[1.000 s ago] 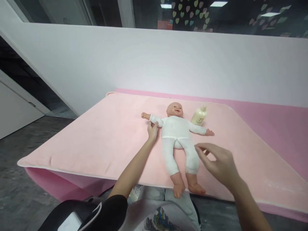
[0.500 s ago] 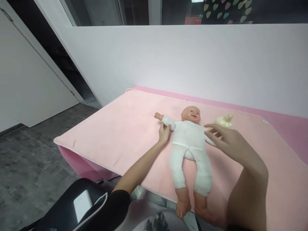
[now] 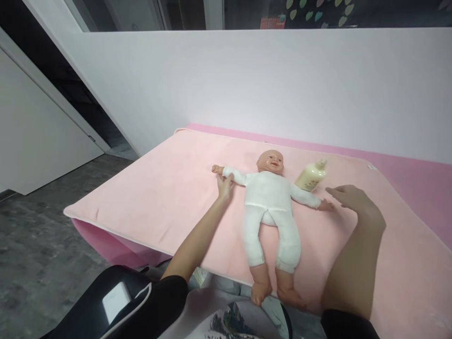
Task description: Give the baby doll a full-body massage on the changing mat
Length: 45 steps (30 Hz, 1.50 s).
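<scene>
A baby doll (image 3: pixel 268 193) with a white cloth body lies face up on a pale pink mat, its arms stretched out and its feet at the near edge. My left hand (image 3: pixel 225 186) is closed around the doll's forearm near the wrist, on the left side of the view. My right hand (image 3: pixel 349 195) hovers just beyond the doll's other hand, fingers stretched out and holding nothing. Between the doll's head and my right hand, a pale yellow pump bottle (image 3: pixel 311 176) lies tilted on the mat behind the doll's arm.
The pale pink mat (image 3: pixel 141 188) covers a table with a darker pink surface (image 3: pixel 406 188) at its back and right. A white wall (image 3: pixel 226 80) rises behind it. A black bag-like item with a white device (image 3: pixel 116 301) is at lower left.
My right hand has moved outward along the doll's arm and off it, uncovering the arm and the bottle. My left hand has slid toward the doll's wrist. The view has shifted slightly.
</scene>
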Each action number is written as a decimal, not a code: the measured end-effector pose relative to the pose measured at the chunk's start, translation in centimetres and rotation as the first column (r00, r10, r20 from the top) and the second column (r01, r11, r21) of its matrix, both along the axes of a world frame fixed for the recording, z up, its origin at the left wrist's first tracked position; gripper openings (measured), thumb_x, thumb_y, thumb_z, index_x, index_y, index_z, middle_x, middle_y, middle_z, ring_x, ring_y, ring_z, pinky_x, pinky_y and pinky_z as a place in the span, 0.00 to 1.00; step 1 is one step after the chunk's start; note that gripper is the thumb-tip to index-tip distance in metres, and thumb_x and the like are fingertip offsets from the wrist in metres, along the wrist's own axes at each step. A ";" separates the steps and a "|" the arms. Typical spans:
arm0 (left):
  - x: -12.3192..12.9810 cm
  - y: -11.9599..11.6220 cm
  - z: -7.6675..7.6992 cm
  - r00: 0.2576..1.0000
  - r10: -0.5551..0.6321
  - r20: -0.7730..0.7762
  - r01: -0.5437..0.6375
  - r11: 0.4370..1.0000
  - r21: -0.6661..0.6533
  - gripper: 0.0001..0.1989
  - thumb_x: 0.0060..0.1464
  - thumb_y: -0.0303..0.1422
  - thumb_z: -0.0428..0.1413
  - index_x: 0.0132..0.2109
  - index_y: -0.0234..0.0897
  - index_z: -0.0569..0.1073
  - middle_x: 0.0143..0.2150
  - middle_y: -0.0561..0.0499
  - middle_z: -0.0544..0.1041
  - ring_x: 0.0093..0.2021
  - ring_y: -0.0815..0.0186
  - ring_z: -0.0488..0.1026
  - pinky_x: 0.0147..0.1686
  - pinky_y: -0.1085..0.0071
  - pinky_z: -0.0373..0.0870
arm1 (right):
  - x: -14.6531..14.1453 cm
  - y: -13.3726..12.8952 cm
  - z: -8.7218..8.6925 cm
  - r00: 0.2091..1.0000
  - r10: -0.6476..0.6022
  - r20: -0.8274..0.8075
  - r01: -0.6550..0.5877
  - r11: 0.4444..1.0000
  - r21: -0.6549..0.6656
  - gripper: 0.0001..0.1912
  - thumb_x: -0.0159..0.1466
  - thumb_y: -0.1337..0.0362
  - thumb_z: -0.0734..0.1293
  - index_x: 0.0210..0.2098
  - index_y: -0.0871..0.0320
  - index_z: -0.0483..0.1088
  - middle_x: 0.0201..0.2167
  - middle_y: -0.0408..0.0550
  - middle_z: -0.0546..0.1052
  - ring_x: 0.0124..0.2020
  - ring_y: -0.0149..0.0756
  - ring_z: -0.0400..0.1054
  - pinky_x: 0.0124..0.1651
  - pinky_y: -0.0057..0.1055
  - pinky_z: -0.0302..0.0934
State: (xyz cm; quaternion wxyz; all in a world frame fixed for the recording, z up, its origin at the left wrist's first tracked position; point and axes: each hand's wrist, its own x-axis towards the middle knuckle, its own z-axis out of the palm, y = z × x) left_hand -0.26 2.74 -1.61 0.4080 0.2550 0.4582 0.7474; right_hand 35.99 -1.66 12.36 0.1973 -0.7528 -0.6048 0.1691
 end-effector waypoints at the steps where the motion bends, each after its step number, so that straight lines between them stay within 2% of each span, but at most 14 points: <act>1: -0.8 0.3 -0.1 0.999 0.040 0.019 -0.040 0.999 -0.005 0.24 0.49 0.29 0.57 0.53 0.42 0.61 0.52 0.46 0.70 0.48 0.65 0.72 0.43 0.70 0.71 | 1.4 0.2 -0.7 1.000 -0.010 -0.013 0.011 1.000 0.018 0.17 0.56 0.50 0.66 0.26 0.59 0.72 0.28 0.57 0.74 0.22 0.36 0.67 0.24 0.32 0.55; 2: -1.7 0.6 -0.1 0.996 0.085 0.028 -0.085 0.996 -0.003 0.23 0.49 0.29 0.58 0.52 0.41 0.62 0.50 0.46 0.70 0.48 0.66 0.72 0.45 0.71 0.71 | 2.7 0.2 -1.4 0.999 -0.037 -0.037 0.039 0.998 0.052 0.17 0.55 0.50 0.67 0.24 0.59 0.71 0.26 0.57 0.73 0.20 0.35 0.65 0.23 0.33 0.54; 4: -3.2 1.0 -0.2 0.991 0.128 0.022 -0.129 0.992 0.005 0.21 0.49 0.30 0.59 0.50 0.39 0.64 0.46 0.48 0.72 0.46 0.68 0.72 0.46 0.71 0.70 | 4.8 0.4 -2.9 0.985 0.049 -0.167 -0.028 0.992 0.122 0.17 0.54 0.51 0.69 0.20 0.58 0.68 0.21 0.53 0.71 0.16 0.32 0.63 0.20 0.32 0.52; 5: -3.8 1.1 -0.2 0.993 0.112 0.026 -0.112 0.994 0.007 0.20 0.49 0.32 0.60 0.49 0.39 0.66 0.43 0.48 0.73 0.45 0.68 0.73 0.46 0.71 0.70 | 5.6 0.4 -3.7 0.967 0.096 -0.238 -0.071 0.991 0.111 0.17 0.55 0.51 0.69 0.20 0.57 0.68 0.19 0.52 0.70 0.15 0.32 0.63 0.19 0.31 0.53; 7: -4.4 1.1 -0.2 0.996 0.056 0.064 -0.057 0.998 0.006 0.20 0.48 0.33 0.61 0.49 0.38 0.68 0.42 0.48 0.74 0.43 0.68 0.74 0.46 0.69 0.71 | 6.2 0.7 -4.8 0.925 0.118 -0.362 -0.123 0.992 0.009 0.17 0.56 0.50 0.68 0.23 0.58 0.70 0.20 0.53 0.71 0.16 0.33 0.65 0.19 0.30 0.56; 9: -4.4 0.9 0.0 0.992 0.031 0.120 -0.032 0.999 0.004 0.23 0.48 0.34 0.62 0.52 0.40 0.68 0.46 0.47 0.75 0.44 0.66 0.74 0.45 0.68 0.71 | 5.8 1.2 -5.3 0.918 0.021 -0.395 -0.090 0.984 -0.156 0.17 0.56 0.50 0.67 0.28 0.60 0.72 0.24 0.56 0.74 0.19 0.35 0.67 0.22 0.31 0.61; 12: -4.0 0.7 0.4 0.988 0.058 0.146 -0.057 0.998 -0.013 0.25 0.51 0.36 0.60 0.57 0.42 0.67 0.52 0.45 0.73 0.47 0.63 0.74 0.43 0.68 0.72 | 4.4 2.0 -5.1 0.960 -0.103 -0.260 0.020 0.952 -0.305 0.18 0.56 0.51 0.68 0.34 0.61 0.71 0.33 0.58 0.75 0.22 0.37 0.69 0.28 0.34 0.65; 15: -3.7 0.5 0.7 0.988 0.052 0.147 -0.046 0.998 -0.040 0.23 0.56 0.40 0.54 0.58 0.42 0.66 0.54 0.44 0.72 0.47 0.62 0.74 0.40 0.69 0.73 | 3.4 2.6 -4.6 0.985 -0.081 -0.149 0.036 0.957 -0.287 0.18 0.56 0.52 0.68 0.36 0.62 0.71 0.37 0.59 0.75 0.27 0.39 0.70 0.32 0.36 0.65; 20: -3.7 0.5 1.0 0.970 0.034 0.242 -0.028 0.999 -0.028 0.21 0.58 0.41 0.51 0.56 0.40 0.67 0.50 0.43 0.74 0.45 0.62 0.75 0.40 0.68 0.72 | 3.5 2.7 -4.2 0.987 -0.083 -0.135 0.046 0.966 -0.256 0.12 0.56 0.60 0.67 0.34 0.63 0.73 0.35 0.57 0.76 0.28 0.38 0.70 0.33 0.34 0.64; 25: -3.6 0.6 0.9 0.972 0.030 0.234 -0.019 0.999 -0.050 0.16 0.59 0.39 0.49 0.49 0.36 0.71 0.45 0.43 0.76 0.41 0.63 0.76 0.39 0.68 0.71 | 3.8 2.3 -4.0 0.963 -0.072 -0.261 0.032 0.987 -0.155 0.10 0.56 0.67 0.65 0.36 0.62 0.75 0.33 0.55 0.77 0.30 0.37 0.72 0.39 0.34 0.64; 31: -3.3 0.4 1.3 0.968 0.046 0.246 -0.033 0.998 -0.059 0.12 0.60 0.37 0.49 0.43 0.34 0.72 0.39 0.46 0.77 0.36 0.66 0.76 0.39 0.70 0.71 | 2.5 1.1 -2.5 0.854 -0.015 -0.519 -0.041 0.994 -0.097 0.05 0.55 0.67 0.69 0.32 0.59 0.74 0.38 0.51 0.78 0.40 0.41 0.72 0.46 0.34 0.68; 37: -3.2 0.2 1.5 0.960 0.037 0.277 -0.024 0.998 -0.050 0.12 0.61 0.37 0.49 0.42 0.34 0.73 0.38 0.45 0.77 0.38 0.65 0.76 0.44 0.66 0.71 | 1.5 0.4 -1.3 0.800 0.035 -0.599 -0.082 0.995 -0.051 0.06 0.55 0.65 0.70 0.32 0.59 0.72 0.38 0.51 0.76 0.39 0.41 0.72 0.48 0.38 0.68; 40: -3.2 0.2 1.7 0.955 0.042 0.295 -0.027 0.998 -0.053 0.12 0.61 0.36 0.49 0.41 0.34 0.72 0.37 0.45 0.77 0.39 0.65 0.76 0.45 0.66 0.71 | 1.6 0.7 -1.7 0.801 0.056 -0.595 -0.101 0.994 -0.043 0.04 0.55 0.64 0.70 0.30 0.56 0.71 0.37 0.49 0.76 0.39 0.41 0.72 0.46 0.36 0.69; 45: -3.2 0.1 1.7 0.942 0.058 0.330 -0.047 0.998 -0.039 0.10 0.60 0.36 0.51 0.40 0.34 0.72 0.39 0.45 0.77 0.43 0.64 0.75 0.47 0.65 0.70 | 2.3 1.4 -2.7 0.805 0.033 -0.593 -0.099 0.992 -0.080 0.05 0.56 0.63 0.69 0.32 0.56 0.70 0.36 0.50 0.77 0.36 0.40 0.73 0.42 0.35 0.69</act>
